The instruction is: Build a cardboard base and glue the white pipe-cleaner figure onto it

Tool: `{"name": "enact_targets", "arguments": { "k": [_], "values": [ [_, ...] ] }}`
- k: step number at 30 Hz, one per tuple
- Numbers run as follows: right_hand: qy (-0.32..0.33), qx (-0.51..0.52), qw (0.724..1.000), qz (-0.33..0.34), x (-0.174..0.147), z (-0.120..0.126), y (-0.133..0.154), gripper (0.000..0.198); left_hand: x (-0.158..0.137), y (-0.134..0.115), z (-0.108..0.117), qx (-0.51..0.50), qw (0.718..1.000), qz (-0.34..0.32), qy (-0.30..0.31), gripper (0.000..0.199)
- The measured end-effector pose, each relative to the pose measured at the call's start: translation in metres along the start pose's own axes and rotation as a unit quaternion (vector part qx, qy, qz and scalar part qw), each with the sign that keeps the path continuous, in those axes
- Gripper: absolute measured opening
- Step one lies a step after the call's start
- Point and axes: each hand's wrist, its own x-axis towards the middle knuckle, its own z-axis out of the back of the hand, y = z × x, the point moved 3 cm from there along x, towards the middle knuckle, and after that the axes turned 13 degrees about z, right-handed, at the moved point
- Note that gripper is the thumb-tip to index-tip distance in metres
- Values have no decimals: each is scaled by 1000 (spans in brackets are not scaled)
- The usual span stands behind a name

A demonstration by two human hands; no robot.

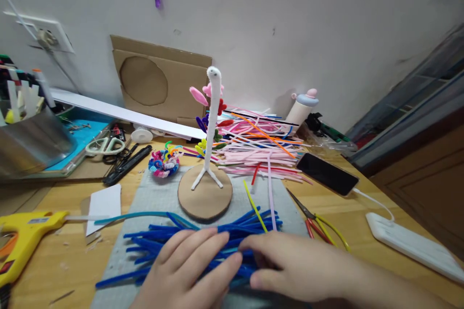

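Observation:
A bundle of blue pipe cleaners (145,244) lies across the grey mat (115,264) right in front of me. My left hand (192,268) rests over the bundle with its fingers stretched out. From the right, my right hand (279,260) reaches onto the same bundle, its fingers bent and its thumb apart from the index finger. Past the bundle stands a white fuzzy pipe-cleaner stem (212,140) on a round cardboard base (205,198). Small coloured petal shapes (199,96) show behind that stem. A yellow pipe cleaner (255,205) and a lilac pipe cleaner (270,188) lie near my right hand.
At left are a yellow glue gun (29,236), white-handled scissors (105,147) and a metal container (36,140). Pink pipe cleaners (257,157) are heaped behind. To the right are cutting pliers (315,219), a phone (328,174) and a white power strip (413,246).

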Motion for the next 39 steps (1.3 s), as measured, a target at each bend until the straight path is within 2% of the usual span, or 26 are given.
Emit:
{"name": "enact_targets", "arguments": {
  "k": [2, 4, 5, 7, 9, 12, 16, 18, 21, 23, 25, 28, 32, 34, 35, 36, 38, 39],
  "values": [
    [-85, -15, 996, 16, -4, 21, -8, 39, 11, 4, -20, 52, 996, -11, 75, 60],
    [-182, -92, 979, 22, -6, 46, -26, 35, 18, 11, -35, 76, 987, 18, 138, 64],
    [-199, -152, 968, 21, -6, 56, -37, 37, 19, 13, -40, 80, 983, 35, 162, 67],
    [-176, -270, 946, 27, -1, 68, -62, 48, 17, 15, -45, 80, 977, 62, 188, 70],
    [-150, -320, 935, 23, 4, 71, -86, 63, 14, 15, -46, 76, 974, 69, 202, 70],
    [-138, -321, 936, 37, 12, 66, -104, 67, 13, 14, -44, 74, 972, 65, 215, 67],
    [-119, -306, 942, 70, 21, 58, -101, 34, 11, 18, -47, 62, 977, 60, 198, 69],
    [-118, -296, 944, 84, 23, 59, -97, 31, 9, 20, -49, 55, 980, 55, 181, 70],
    [-170, -229, 951, 121, 22, 72, -98, 29, 7, 23, -52, 64, 979, 46, 186, 70],
    [-241, -188, 939, 160, 19, 88, -98, 28, 7, 23, -54, 64, 980, 42, 182, 70],
    [-332, -195, 900, 203, 16, 108, -94, 27, 6, 24, -56, 61, 982, 40, 177, 70],
    [-474, -250, 814, 225, 11, 140, -76, 20, 5, 25, -60, 64, 981, 40, 177, 70],
    [-606, -328, 706, 162, 17, 180, -44, 22, 2, 28, -64, 65, 982, 30, 175, 75],
    [-622, -368, 683, 105, 32, 200, -39, 26, -1, 31, -68, 68, 982, 23, 173, 79],
    [-609, -382, 692, 70, 44, 209, -42, 27, -3, 32, -70, 67, 983, 22, 170, 80],
    [-579, -388, 716, 33, 58, 216, -48, 29, -4, 34, -72, 66, 984, 23, 164, 81],
    [-481, -382, 788, -25, 89, 224, -68, 32, -7, 36, -75, 62, 985, 28, 156, 82],
    [-452, -378, 807, -25, 103, 225, -77, 33, -7, 36, -76, 61, 986, 29, 155, 82]
  ]
}}
